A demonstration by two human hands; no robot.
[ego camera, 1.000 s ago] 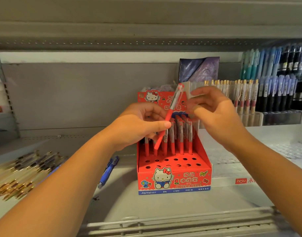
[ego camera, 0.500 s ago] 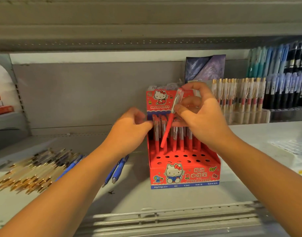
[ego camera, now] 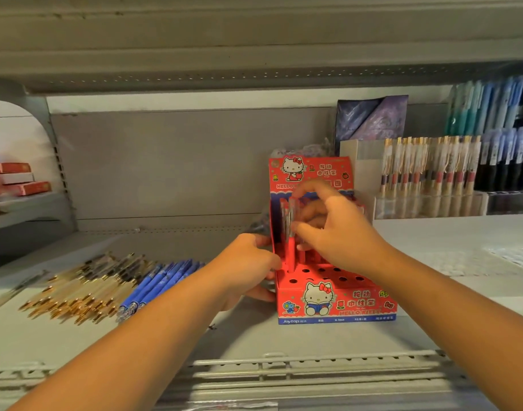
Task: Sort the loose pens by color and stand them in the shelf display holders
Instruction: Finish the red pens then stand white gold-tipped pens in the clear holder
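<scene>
The red display holder (ego camera: 337,304) stands on the shelf (ego camera: 254,339), its stepped top full of round holes. The left hand (ego camera: 248,262) grips the holder's left wall, fingers curled round the edge and thumb at the front corner. The right hand (ego camera: 340,232) reaches over the back rows, where its fingers pinch the clear upper barrel of 1 red pen (ego camera: 291,256). That pen is upright at the holder's left side, its tip at a hole; motion blur hides the exact contact. More red pens stand behind the hand. Left of the holder, loose blue pens (ego camera: 162,283) lie beside a pile of gold-trimmed pens (ego camera: 85,289).
</scene>
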